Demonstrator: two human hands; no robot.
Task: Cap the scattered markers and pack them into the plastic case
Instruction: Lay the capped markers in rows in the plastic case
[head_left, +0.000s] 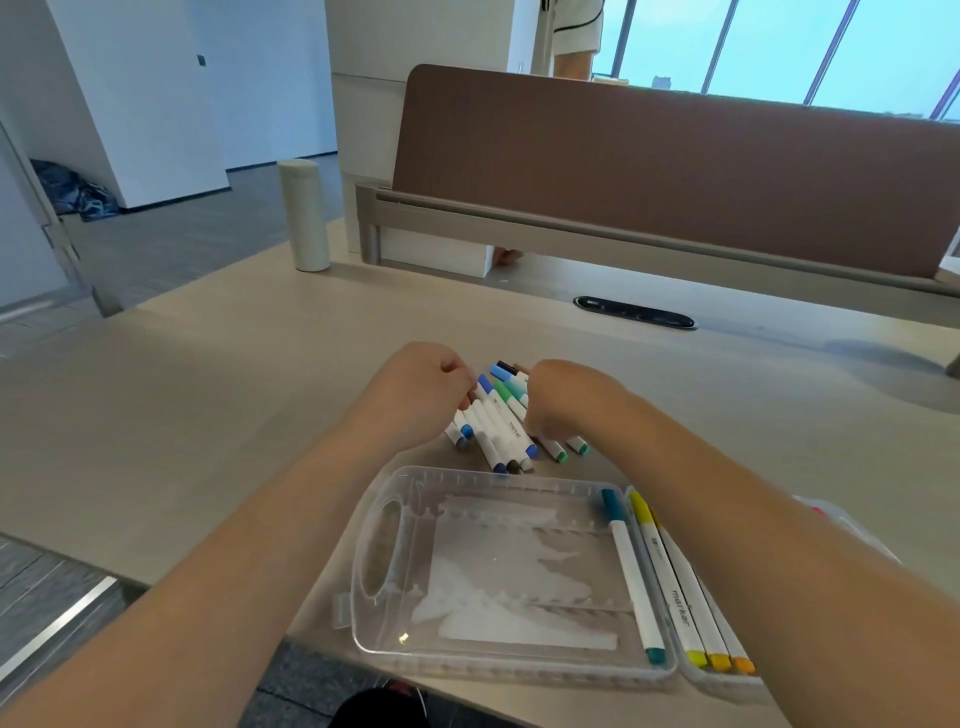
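Several white markers (498, 421) with blue, green and grey caps lie bunched on the desk beyond the clear plastic case (384, 551). My left hand (423, 387) curls round the left side of the bunch. My right hand (558, 397) curls round its right side, fingers hidden behind the wrist. The case lies open at the desk's near edge. One teal-capped marker (631, 571) sits in its left half. Yellow and orange-capped markers (680, 597) lie in the right half, partly hidden by my right forearm.
A pale cylindrical bottle (306, 215) stands at the desk's far left. A brown partition screen (675, 171) closes off the back. A black cable grommet (634, 312) is set in the desk (208, 415). A person stands beyond the screen.
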